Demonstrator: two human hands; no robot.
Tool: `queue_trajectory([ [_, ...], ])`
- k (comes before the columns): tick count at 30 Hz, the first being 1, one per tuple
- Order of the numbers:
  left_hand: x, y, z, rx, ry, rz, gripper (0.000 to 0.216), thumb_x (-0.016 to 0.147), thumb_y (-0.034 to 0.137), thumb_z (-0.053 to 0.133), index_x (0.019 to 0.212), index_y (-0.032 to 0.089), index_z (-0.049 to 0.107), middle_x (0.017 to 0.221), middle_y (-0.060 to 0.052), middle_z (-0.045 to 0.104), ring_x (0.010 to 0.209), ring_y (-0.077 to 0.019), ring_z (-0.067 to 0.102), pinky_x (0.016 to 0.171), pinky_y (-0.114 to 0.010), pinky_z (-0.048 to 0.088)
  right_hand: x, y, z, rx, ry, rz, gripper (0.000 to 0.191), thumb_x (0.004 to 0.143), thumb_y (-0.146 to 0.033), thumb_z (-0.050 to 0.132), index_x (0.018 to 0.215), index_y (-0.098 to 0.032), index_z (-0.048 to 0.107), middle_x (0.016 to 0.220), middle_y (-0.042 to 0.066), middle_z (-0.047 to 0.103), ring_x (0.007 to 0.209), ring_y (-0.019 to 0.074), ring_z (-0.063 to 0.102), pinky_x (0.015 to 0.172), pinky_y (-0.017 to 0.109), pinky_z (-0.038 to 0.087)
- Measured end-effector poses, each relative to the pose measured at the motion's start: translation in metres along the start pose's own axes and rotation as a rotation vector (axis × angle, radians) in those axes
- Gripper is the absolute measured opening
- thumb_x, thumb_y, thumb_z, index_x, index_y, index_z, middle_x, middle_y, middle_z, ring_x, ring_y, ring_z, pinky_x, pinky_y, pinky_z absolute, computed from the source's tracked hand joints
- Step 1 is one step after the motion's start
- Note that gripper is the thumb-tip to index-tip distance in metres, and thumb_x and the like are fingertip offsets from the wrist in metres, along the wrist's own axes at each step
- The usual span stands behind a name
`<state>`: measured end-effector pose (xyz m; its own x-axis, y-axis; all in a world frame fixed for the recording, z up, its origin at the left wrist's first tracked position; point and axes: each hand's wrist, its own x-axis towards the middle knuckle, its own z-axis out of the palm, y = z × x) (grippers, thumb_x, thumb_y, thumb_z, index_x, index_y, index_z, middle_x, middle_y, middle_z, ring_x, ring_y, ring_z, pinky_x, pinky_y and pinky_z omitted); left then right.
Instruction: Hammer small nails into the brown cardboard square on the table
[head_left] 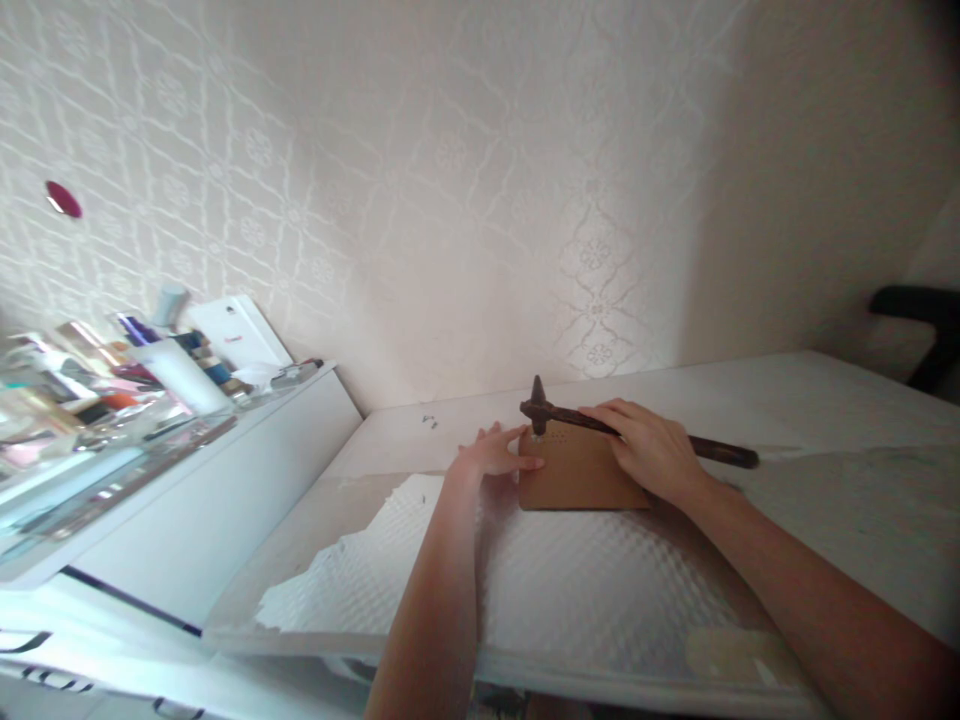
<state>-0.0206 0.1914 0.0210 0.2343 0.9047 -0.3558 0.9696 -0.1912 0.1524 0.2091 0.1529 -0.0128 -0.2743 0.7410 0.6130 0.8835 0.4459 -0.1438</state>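
Brown board lies flat before a patterned wall, which fills the upper field of view. Below the wall, a white tabletop bears the board near its middle. A white cabinet stands at the left; assorted bottles and containers crowd its top, beside a leaning white box. A white textured sheet covers part of the tabletop on the near side of the board. A black curved object shows at the right edge.

A hammer extends over the board, head at the far left corner, tapered end up. Right hand: fingers wrapped around the handle, mid-length. Left hand: thumb and forefinger spread at the board's left edge, thumb on its surface.

A red oval is fixed to the wall. Small dark pieces lie on the tabletop, left of the left hand; their type cannot be determined. Tiny marks run in rows beside the hammer head.
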Motion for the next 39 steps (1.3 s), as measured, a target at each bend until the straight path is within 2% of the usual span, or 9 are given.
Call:
queue_trajectory([
  [9,0.0006,-0.0001,0.0010,-0.007,0.006,0.008,0.095,0.057,0.084,0.036,0.139,0.040,0.015,0.149,-0.003,0.006,0.133,-0.0375,0.002,0.100,-0.061,0.016,0.0002,-0.0004,-0.0010,0.031,-0.019,0.010,0.047,0.076,-0.004,0.044,0.116,-0.026,0.056,0.107,0.002,0.061,0.092,0.0173,0.057,0.067,0.026,0.045],
  [39,0.0009,-0.0012,0.0001,-0.009,0.001,0.020,0.094,0.057,0.083,0.037,0.139,0.041,0.014,0.149,-0.002,0.009,0.133,-0.0377,0.003,0.101,-0.061,0.015,0.0003,0.0005,-0.0002,0.040,-0.024,-0.003,0.048,0.076,-0.003,0.042,0.117,-0.026,0.055,0.109,0.001,0.060,0.094,0.0171,0.056,0.067,0.025,0.045],
])
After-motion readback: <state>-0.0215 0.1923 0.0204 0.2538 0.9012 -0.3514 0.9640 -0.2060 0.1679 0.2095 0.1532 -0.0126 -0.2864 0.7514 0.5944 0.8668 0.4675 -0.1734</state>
